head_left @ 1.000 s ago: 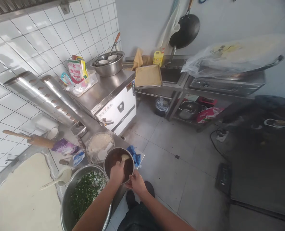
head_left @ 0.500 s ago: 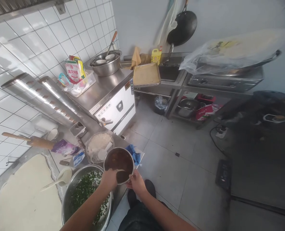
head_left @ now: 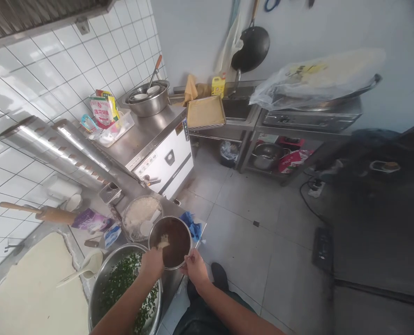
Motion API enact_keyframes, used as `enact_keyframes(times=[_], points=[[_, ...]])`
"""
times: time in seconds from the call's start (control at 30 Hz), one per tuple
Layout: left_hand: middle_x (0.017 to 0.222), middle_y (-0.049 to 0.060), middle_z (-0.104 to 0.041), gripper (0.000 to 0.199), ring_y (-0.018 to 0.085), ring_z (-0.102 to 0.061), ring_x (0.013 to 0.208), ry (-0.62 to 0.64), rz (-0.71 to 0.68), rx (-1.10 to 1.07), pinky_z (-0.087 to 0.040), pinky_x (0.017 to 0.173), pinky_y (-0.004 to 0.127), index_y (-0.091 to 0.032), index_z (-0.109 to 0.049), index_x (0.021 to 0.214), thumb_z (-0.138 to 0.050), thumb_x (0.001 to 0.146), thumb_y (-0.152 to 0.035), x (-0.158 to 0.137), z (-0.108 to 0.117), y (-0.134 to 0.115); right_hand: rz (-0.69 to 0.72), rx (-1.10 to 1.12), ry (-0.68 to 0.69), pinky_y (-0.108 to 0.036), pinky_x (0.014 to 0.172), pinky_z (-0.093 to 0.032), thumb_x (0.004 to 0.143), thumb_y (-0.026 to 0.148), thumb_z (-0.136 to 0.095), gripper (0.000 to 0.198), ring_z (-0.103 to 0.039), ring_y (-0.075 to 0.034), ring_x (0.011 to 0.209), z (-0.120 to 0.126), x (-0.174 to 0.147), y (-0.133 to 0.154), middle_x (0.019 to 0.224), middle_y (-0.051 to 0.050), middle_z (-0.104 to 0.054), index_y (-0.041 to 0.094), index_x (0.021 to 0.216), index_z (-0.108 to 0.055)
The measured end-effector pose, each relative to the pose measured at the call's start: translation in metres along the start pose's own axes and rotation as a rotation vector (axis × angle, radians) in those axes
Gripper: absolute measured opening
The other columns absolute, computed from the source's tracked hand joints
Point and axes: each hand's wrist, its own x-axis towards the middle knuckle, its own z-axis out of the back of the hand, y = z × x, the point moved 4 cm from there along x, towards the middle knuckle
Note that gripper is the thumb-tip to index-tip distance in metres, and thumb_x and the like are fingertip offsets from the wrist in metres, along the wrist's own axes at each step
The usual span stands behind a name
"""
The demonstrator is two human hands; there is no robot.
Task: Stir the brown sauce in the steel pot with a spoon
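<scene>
A round metal pot point(head_left: 180, 243) of dark reddish-brown liquid stands at the counter's front corner. My right hand point(head_left: 196, 269) grips its near right rim, fingers closed. Over the pot's left edge, my left hand point(head_left: 152, 264) is closed on a pale-ended utensil point(head_left: 163, 243); the fingers cover its handle, and its exact kind is unclear. Under my left forearm sits a large steel bowl point(head_left: 94, 284) with chopped green leaves point(head_left: 123, 279). A white ladle point(head_left: 91, 264) lies left of that bowl, by a wide sheet of dough point(head_left: 35, 288).
Behind the pot are a bowl of pale flour-like powder point(head_left: 140, 211) and a blue cloth point(head_left: 192, 226). A rolling pin point(head_left: 56, 215) and purple packet point(head_left: 91, 221) lie at the left. A white-fronted appliance point(head_left: 173, 158) stands beyond; tiled floor point(head_left: 234, 251) lies to the right.
My left hand has shifted the utensil within the pot, and its pale end now shows nearer the pot's left side. My right hand stays on the rim. The view has shifted slightly.
</scene>
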Motion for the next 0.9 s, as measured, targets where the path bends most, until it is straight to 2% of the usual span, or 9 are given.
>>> enact_keyframes(times=[0.13,0.23,0.3,0.37,0.47,0.57,0.67,0.77,0.9], points=[[0.115,0.008,-0.074,0.057,0.024,-0.073,0.107,-0.051,-0.112,-0.137,-0.061,0.101,0.042,-0.047,-0.051,0.143,-0.029,0.094,-0.027,-0.028,-0.008,-0.004,0.002,0.015,0.029,-0.034,0.069,-0.063,0.096,0.022,-0.05,0.017,-0.062,-0.016,0.071,-0.001,0.005,-0.008,0.074,0.002,-0.054,0.022,0.085,-0.037],[0.113,0.007,-0.076,0.049,0.022,-0.072,0.108,0.0,-0.185,-0.155,-0.06,0.101,0.037,-0.039,-0.069,0.125,-0.034,0.093,-0.026,-0.024,-0.013,-0.011,0.008,0.012,0.04,-0.033,0.067,-0.063,0.093,0.022,-0.051,0.014,-0.063,-0.016,0.071,-0.001,0.01,-0.012,0.076,0.002,-0.054,0.022,0.087,-0.039],[0.108,0.009,-0.076,0.044,0.022,-0.073,0.107,0.052,-0.162,-0.123,-0.06,0.1,0.034,-0.032,-0.076,0.113,-0.038,0.092,-0.024,-0.008,-0.014,-0.011,0.008,0.003,0.04,-0.034,0.066,-0.063,0.094,0.021,-0.05,0.012,-0.063,-0.016,0.07,0.0,0.012,-0.014,0.077,0.002,-0.054,0.022,0.088,-0.039],[0.108,0.01,-0.075,0.046,0.02,-0.072,0.105,0.018,-0.089,-0.089,-0.059,0.099,0.031,-0.03,-0.073,0.12,-0.037,0.093,-0.026,0.013,-0.008,-0.004,0.003,-0.005,0.046,-0.035,0.067,-0.063,0.095,0.021,-0.048,0.012,-0.062,-0.016,0.069,0.001,0.011,-0.014,0.078,0.002,-0.054,0.022,0.088,-0.039],[0.112,0.012,-0.071,0.057,0.018,-0.072,0.102,-0.132,-0.008,-0.06,-0.058,0.098,0.03,-0.032,-0.055,0.144,-0.025,0.095,-0.026,0.039,0.006,0.003,-0.004,0.001,0.064,-0.036,0.068,-0.063,0.095,0.02,-0.047,0.012,-0.062,-0.016,0.068,0.003,0.01,-0.012,0.076,0.002,-0.054,0.022,0.088,-0.037],[0.117,0.013,-0.067,0.064,0.019,-0.072,0.102,-0.217,0.025,-0.032,-0.059,0.098,0.032,-0.032,-0.043,0.152,-0.018,0.094,-0.023,0.047,0.007,-0.005,0.005,0.011,0.073,-0.035,0.067,-0.063,0.092,0.021,-0.049,0.012,-0.062,-0.016,0.068,0.004,0.011,-0.011,0.075,0.002,-0.055,0.022,0.088,-0.038],[0.129,0.013,-0.061,0.066,0.018,-0.071,0.105,-0.138,-0.043,-0.017,-0.058,0.1,0.029,-0.034,-0.032,0.157,-0.022,0.093,-0.023,0.037,-0.013,-0.023,0.013,0.015,0.069,-0.036,0.067,-0.063,0.093,0.021,-0.048,0.012,-0.062,-0.016,0.069,0.003,0.014,-0.011,0.075,0.002,-0.055,0.022,0.088,-0.037],[0.13,0.011,-0.063,0.064,0.019,-0.071,0.109,0.008,-0.175,-0.009,-0.059,0.103,0.03,-0.038,-0.039,0.153,-0.028,0.092,-0.023,0.014,-0.028,-0.024,0.024,0.014,0.064,-0.036,0.067,-0.063,0.094,0.021,-0.047,0.009,-0.062,-0.017,0.07,0.002,0.015,-0.012,0.079,0.0,-0.055,0.022,0.09,-0.039],[0.122,0.008,-0.07,0.058,0.021,-0.071,0.105,-0.021,-0.202,-0.004,-0.06,0.1,0.037,-0.046,-0.053,0.141,-0.03,0.092,-0.025,-0.016,-0.007,0.008,0.024,0.021,0.048,-0.035,0.067,-0.063,0.093,0.022,-0.049,0.013,-0.061,-0.016,0.071,0.003,0.011,-0.011,0.079,0.0,-0.055,0.022,0.087,-0.038]])
